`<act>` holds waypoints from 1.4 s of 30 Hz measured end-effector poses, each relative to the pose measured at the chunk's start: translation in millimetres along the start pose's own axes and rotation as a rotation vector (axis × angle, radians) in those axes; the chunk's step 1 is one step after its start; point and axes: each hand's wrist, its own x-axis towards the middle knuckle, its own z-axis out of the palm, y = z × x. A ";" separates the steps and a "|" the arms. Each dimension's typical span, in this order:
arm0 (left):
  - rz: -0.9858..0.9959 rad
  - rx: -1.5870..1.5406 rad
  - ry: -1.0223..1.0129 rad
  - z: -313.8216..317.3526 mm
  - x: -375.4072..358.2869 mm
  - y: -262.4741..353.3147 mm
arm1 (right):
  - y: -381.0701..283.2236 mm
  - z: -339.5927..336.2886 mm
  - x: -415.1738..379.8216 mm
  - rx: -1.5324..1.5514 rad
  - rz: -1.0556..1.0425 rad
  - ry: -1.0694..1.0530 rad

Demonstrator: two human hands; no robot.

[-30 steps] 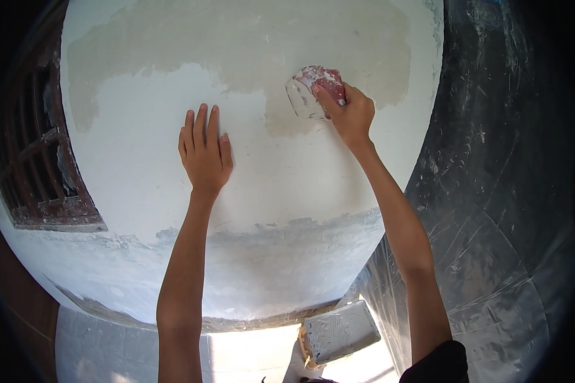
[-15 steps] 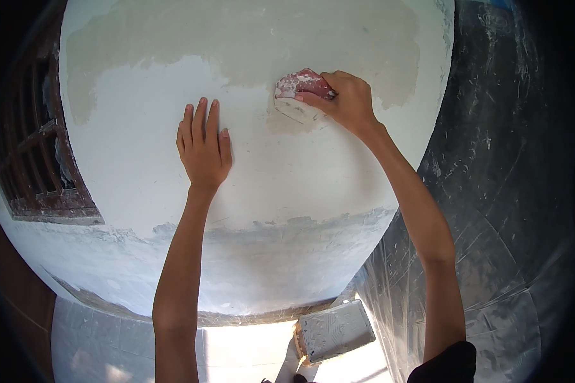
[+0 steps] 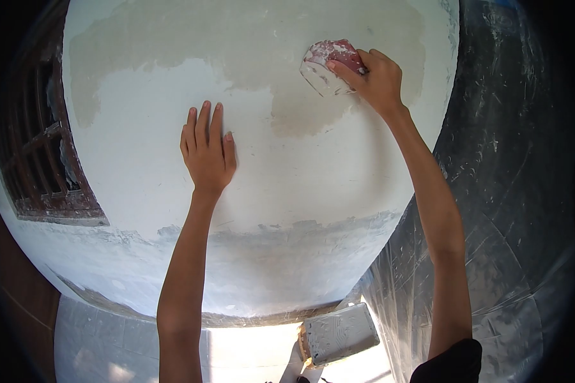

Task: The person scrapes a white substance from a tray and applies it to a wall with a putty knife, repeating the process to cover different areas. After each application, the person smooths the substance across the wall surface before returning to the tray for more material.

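My right hand (image 3: 382,83) grips a wide putty knife (image 3: 335,59), red on top and smeared with white. Its pale lower part lies against the wall (image 3: 287,185), on the upper right. A damp-looking grey patch (image 3: 303,112) spreads over the white surface just below and left of the tool. Lower and to the left, my left hand (image 3: 207,156) rests on the white wall with its fingers stretched out, holding nothing.
A rectangular tray (image 3: 342,335) of greyish paste stands on the floor by the wall's foot. Dark plastic sheeting (image 3: 498,191) hangs on the right. A brown window grille (image 3: 48,140) is at the left. A rough grey band (image 3: 287,255) crosses the wall's lower part.
My right hand has moved up and to the right with the putty knife. More of the grey patch shows where the tool was. My left hand still lies on the wall.
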 end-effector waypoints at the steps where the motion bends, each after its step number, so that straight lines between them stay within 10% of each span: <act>1: -0.001 0.004 0.002 -0.3 -0.1 0.5 | 0.8 0.9 3.9 0.002 -0.001 -0.001; 7: -0.007 -0.003 0.000 -0.7 -0.2 1.1 | -20.7 -9.1 -8.2 0.704 0.420 -0.065; 14: 0.004 0.012 -0.006 -0.6 -0.1 -1.4 | -25.9 26.4 -32.5 0.014 -0.130 0.070; 23: -0.005 -0.012 0.005 -0.4 0.2 0.7 | 6.6 1.8 -3.2 -0.063 0.084 0.133; 25: -0.004 0.006 0.000 -0.3 -0.7 0.1 | -6.2 -6.9 -4.0 0.497 0.394 0.168; 28: 0.003 -0.001 0.013 0.4 -1.3 -0.2 | -28.4 -0.8 -21.6 0.587 0.300 -0.130; 31: -0.003 -0.012 0.005 -0.7 -0.7 0.3 | -34.8 28.9 -33.9 0.112 -0.170 0.018; 42: -0.001 0.011 -0.007 -0.9 -1.7 -0.7 | 2.4 1.9 -15.3 -0.099 0.124 0.189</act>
